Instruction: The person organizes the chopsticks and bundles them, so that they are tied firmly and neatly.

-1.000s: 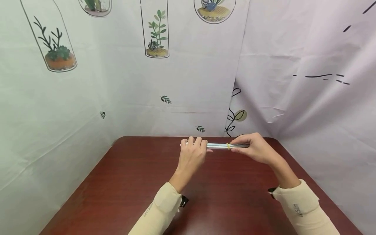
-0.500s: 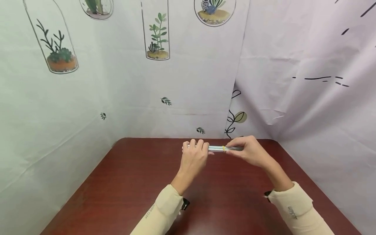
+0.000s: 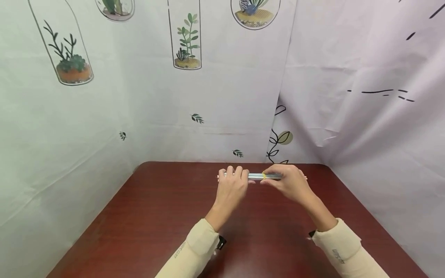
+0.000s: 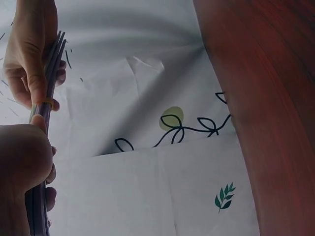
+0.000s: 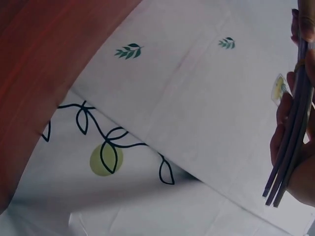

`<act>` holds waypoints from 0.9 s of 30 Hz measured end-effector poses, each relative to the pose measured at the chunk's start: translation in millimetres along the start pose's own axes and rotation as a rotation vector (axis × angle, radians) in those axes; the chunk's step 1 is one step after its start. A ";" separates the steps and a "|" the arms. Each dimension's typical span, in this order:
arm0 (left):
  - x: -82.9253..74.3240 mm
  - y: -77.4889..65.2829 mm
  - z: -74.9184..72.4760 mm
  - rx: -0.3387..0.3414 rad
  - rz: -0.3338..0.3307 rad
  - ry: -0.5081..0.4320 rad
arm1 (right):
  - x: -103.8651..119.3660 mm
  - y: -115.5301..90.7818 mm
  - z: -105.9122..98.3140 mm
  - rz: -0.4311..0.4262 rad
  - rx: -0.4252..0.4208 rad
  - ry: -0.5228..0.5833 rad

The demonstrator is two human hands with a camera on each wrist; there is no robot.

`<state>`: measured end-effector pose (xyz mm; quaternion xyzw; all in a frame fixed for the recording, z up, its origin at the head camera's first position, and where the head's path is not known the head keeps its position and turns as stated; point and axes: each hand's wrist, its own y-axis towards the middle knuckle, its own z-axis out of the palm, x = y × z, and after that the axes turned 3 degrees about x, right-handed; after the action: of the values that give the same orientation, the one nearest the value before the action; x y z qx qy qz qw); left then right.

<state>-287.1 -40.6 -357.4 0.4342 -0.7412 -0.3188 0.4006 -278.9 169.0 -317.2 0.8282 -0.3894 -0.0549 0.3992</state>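
A bundle of several thin, pale sticks is held level above the far part of the table. My left hand grips its left part, fingers curled over the top. With thumb and fingers, my right hand pinches the bundle at a yellow rubber band wrapped around it. Small reddish stick ends poke out past each hand. The left wrist view has the rubber band right at the right hand's fingertips. Slightly fanned, flat-ended sticks stick out past the right hand in the right wrist view.
The dark red-brown table has rounded far corners. White cloth printed with plants and leaves hangs behind it and on both sides. Both forearms wear cream sleeves, with a dark wrist device at each cuff.
My right hand has moved left along the bundle, and the rubber band has slid with it towards my left hand. The left hand keeps its grip, shifting slightly right.
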 end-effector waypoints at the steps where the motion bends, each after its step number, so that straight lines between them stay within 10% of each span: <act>1: -0.4 0.3 0.4 0.003 -0.001 0.000 | -0.7 -0.4 0.8 -0.005 -0.005 -0.004; 14: 8.0 6.6 -8.7 -0.006 -0.013 -0.019 | -10.8 -5.0 6.1 -0.307 -0.181 -0.427; 27: -6.9 -2.0 -4.4 -0.032 -0.137 0.037 | -23.8 -7.8 17.7 -0.484 -0.380 -0.468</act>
<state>-280.5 -35.8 -359.2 0.4831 -0.6969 -0.3494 0.3985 -297.7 177.4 -339.8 0.7724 -0.2462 -0.4064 0.4215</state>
